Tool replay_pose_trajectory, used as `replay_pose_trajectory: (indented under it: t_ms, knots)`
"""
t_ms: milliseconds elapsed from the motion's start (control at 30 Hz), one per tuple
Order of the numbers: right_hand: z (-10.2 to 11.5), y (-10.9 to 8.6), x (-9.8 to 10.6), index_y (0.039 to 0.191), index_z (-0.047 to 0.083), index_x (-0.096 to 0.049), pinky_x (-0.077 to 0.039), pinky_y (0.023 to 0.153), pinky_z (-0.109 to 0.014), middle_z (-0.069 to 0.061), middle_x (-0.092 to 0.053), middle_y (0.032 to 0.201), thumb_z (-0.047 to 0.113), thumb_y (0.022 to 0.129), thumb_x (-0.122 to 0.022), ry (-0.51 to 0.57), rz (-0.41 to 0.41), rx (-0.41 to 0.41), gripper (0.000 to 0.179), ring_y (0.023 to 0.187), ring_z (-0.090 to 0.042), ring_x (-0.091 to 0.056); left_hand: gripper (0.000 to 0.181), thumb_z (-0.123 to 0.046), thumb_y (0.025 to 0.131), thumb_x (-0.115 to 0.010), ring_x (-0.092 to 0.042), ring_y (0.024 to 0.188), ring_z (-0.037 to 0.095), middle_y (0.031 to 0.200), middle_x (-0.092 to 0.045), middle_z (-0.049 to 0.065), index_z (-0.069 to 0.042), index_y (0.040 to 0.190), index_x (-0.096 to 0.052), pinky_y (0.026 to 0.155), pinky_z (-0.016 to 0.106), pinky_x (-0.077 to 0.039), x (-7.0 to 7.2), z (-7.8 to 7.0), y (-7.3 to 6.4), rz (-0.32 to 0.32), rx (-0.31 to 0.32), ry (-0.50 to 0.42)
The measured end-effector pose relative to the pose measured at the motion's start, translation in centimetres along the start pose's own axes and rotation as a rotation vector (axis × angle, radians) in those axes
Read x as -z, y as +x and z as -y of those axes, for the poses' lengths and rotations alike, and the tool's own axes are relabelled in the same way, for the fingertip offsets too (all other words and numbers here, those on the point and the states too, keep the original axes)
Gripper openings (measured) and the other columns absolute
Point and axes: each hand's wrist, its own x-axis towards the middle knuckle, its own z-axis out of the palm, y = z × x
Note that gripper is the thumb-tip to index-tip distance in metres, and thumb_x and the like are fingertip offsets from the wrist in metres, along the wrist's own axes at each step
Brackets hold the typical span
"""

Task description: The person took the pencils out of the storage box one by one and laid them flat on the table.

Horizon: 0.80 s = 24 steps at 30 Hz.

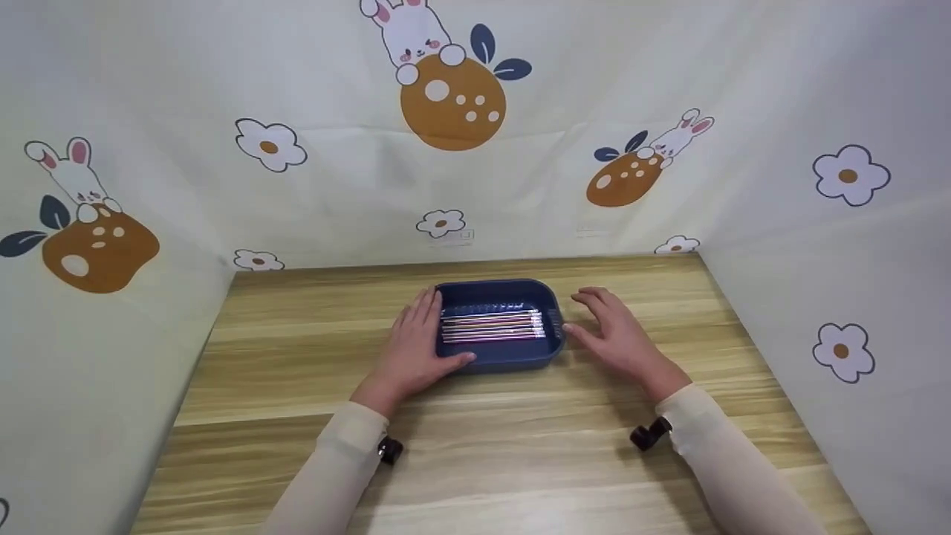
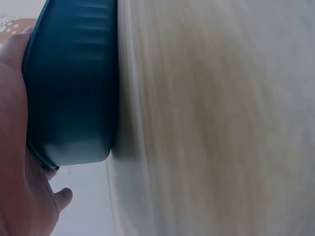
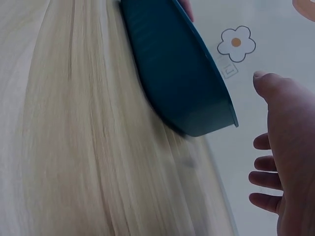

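Note:
A dark blue rectangular dish lies on the wooden table with several slim pencils side by side inside. Their pale, shiny ends point right. My left hand rests along the dish's left end, fingers extended toward the far corner and thumb over the near rim. In the left wrist view, the palm lies close along the rim of the dish. My right hand is just off the dish's right end, fingers spread and holding nothing. The right wrist view shows a gap between this hand and the dish.
The wood-grain table meets a pale cloth backdrop printed with rabbits, oranges and flowers, at the back and both sides. Small black devices, one at the left cuff and another at the right cuff, stick out inward.

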Motion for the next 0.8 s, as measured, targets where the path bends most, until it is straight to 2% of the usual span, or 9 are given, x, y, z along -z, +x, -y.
replay_pose_trajectory:
  t_ms: [133, 333, 533, 800]
  knots:
    - [0.9, 0.4, -0.2, 0.147, 0.001, -0.066, -0.042, 0.122, -0.057, -0.017, -0.062, 0.148, 0.043, 0.104, -0.079, 0.011, -0.007, 0.033, 0.062, 0.141, -0.038, -0.056, 0.131, -0.086, 0.092, -0.065, -0.007, 0.171, 0.035, 0.185, -0.009, 0.018, 0.001, 0.176, -0.012, 0.137, 0.054, -0.009, 0.0, -0.1, 0.0, 0.009, -0.004, 0.001]
    - [2.8, 1.5, -0.6, 0.139, -0.003, -0.068, -0.049, 0.115, -0.056, -0.017, -0.066, 0.134, 0.026, 0.101, -0.084, 0.033, -0.018, 0.129, 0.051, 0.129, -0.036, -0.062, 0.131, -0.086, 0.092, -0.063, -0.004, 0.171, 0.032, 0.185, -0.006, 0.015, -0.001, 0.176, -0.01, 0.137, 0.052, -0.008, 0.1, -0.2, -0.1, 0.023, 0.001, 0.005]
    - [4.9, 3.0, -1.6, 0.133, -0.001, -0.07, -0.052, 0.112, -0.053, -0.013, -0.068, 0.128, 0.019, 0.101, -0.083, 0.048, 0.049, 0.172, 0.039, 0.125, -0.032, -0.064, 0.129, -0.081, 0.093, -0.068, -0.003, 0.171, 0.031, 0.185, -0.007, 0.015, -0.001, 0.176, -0.011, 0.137, 0.054, -0.008, 0.2, -0.2, -0.1, 0.02, 0.017, -0.001]
    - [6.8, 4.3, -3.1, 0.125, -0.001, -0.071, -0.054, 0.106, -0.052, -0.018, -0.07, 0.122, 0.015, 0.099, -0.084, -0.021, 0.119, 0.294, 0.034, 0.117, -0.033, -0.066, 0.129, -0.081, 0.092, -0.07, -0.005, 0.171, 0.032, 0.185, -0.009, 0.015, -0.001, 0.176, -0.014, 0.136, 0.056, -0.011, 0.2, -0.2, -0.2, 0.013, 0.02, -0.007]
